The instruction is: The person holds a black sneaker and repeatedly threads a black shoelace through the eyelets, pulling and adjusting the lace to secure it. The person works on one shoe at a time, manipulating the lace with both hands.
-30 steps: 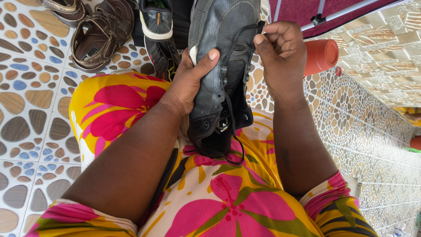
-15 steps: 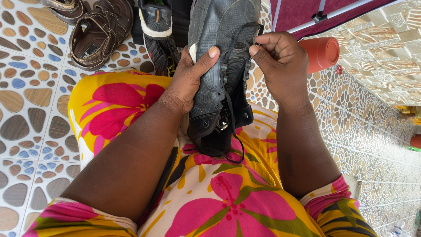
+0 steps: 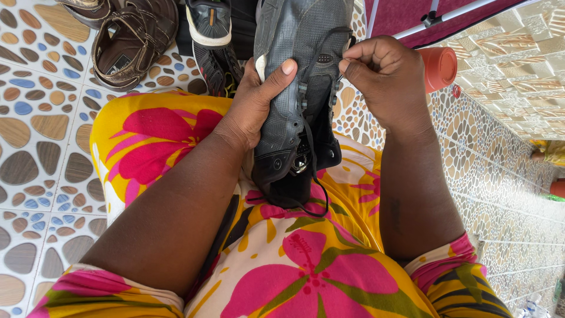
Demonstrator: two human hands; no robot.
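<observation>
Where the head camera looks down, a dark grey athletic shoe with a textured, perforated upper (image 3: pixel 294 100) stands heel-down on the person's lap, toe pointing away and cut off by the top edge. The left hand (image 3: pixel 256 103) is clenched round the shoe's side, thumb laid across the upper, fingers hidden behind it. The right hand (image 3: pixel 385 79) is closed in a pinch on a thin black lace (image 3: pixel 326 53) at the eyelets; the fingertips (image 3: pixel 347 63) meet on the cord. A loose loop of the same lace hangs below the heel onto the lap. The shoe's opening is dark, and its interior cannot be made out.

The lap is covered by a yellow fabric printed with large pink flowers and green leaves (image 3: pixel 306 265), smooth and slightly creased.

On the pebble-patterned tiled floor (image 3: pixel 41 135), beyond the knee, lies a brown leather strapped sandal (image 3: pixel 132 44), open and holding nothing; a second sandal is cut off at the top left. Beside it rests a black sports shoe with white trim (image 3: pixel 212 35), partly hidden behind the left hand. To the right of the right hand lies an orange-red plastic cylinder (image 3: pixel 440 68), its contents not visible.
</observation>
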